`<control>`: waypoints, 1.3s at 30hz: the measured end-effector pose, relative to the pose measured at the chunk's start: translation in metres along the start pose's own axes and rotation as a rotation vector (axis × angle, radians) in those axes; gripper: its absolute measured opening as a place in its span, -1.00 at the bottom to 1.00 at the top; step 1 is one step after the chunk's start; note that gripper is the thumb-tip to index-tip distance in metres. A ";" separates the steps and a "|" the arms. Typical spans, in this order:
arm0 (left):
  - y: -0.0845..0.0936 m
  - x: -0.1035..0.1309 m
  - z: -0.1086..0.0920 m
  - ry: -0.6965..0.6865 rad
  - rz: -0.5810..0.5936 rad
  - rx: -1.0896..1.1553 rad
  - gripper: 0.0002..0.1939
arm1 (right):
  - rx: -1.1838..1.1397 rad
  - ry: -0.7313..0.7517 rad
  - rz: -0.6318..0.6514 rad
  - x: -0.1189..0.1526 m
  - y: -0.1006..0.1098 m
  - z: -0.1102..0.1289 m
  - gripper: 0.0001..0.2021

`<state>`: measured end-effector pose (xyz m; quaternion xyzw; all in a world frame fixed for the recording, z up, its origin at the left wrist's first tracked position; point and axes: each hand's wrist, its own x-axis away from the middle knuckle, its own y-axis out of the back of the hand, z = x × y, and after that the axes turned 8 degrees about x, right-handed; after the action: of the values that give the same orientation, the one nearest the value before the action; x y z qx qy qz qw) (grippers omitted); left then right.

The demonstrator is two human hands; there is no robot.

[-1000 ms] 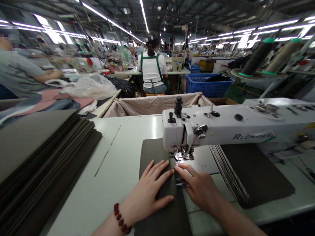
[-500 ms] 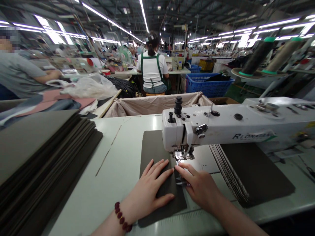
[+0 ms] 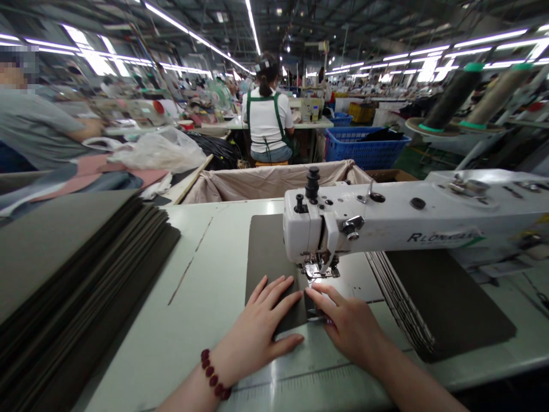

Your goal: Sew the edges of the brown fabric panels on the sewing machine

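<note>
Stack of panels (image 3: 81,240) left on the worktop (image 3: 210,263), single panel (image 3: 266,243) central, partly under the sewing machine (image 3: 381,220), second stack (image 3: 450,303) right, its far end behind the machine, bin (image 3: 253,183) beyond the worktop

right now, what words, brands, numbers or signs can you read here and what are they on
"RLON...": dark lettering on the arm of the white sewing machine; the later letters are blurred.
Smaller line beneath that brand: too blurred to read.
Ruler scale on the pale green tabletop: marks show, but any numbers are too small to read.
</note>
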<state>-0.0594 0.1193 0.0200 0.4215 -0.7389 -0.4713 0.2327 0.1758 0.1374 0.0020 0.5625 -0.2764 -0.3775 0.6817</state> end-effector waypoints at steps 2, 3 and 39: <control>0.000 0.000 0.000 0.004 0.007 -0.014 -0.33 | -0.004 0.003 -0.004 0.000 -0.001 0.000 -0.34; 0.000 0.000 0.000 0.005 0.010 -0.022 -0.33 | -0.005 0.004 -0.004 0.000 -0.001 0.000 -0.34; -0.009 -0.007 0.010 0.079 -0.075 -0.050 -0.27 | -0.014 0.008 -0.021 0.000 -0.005 -0.003 -0.35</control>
<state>-0.0595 0.1283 0.0079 0.4611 -0.7009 -0.4810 0.2544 0.1772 0.1383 -0.0039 0.5621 -0.2650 -0.3841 0.6829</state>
